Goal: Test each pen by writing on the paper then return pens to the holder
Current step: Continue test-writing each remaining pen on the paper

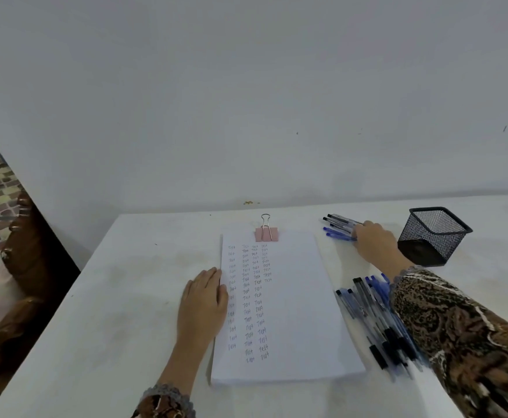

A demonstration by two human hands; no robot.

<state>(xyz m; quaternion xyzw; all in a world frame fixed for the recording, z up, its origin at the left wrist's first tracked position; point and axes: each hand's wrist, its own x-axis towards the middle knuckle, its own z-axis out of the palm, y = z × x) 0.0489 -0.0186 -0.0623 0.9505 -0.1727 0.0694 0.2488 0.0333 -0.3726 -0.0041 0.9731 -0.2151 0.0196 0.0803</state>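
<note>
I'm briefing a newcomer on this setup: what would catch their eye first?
The clipped paper stack at table centre, filled with columns of handwritten "Test". The right hand reaches the far pen cluster beside the tilted mesh holder; more pens lie nearer.

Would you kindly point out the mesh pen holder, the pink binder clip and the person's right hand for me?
mesh pen holder [433, 236]: head view, on its front mesh wall.
pink binder clip [266, 234]: head view, on the pink body.
right hand [373, 241]: head view, on the back of the hand.
</note>
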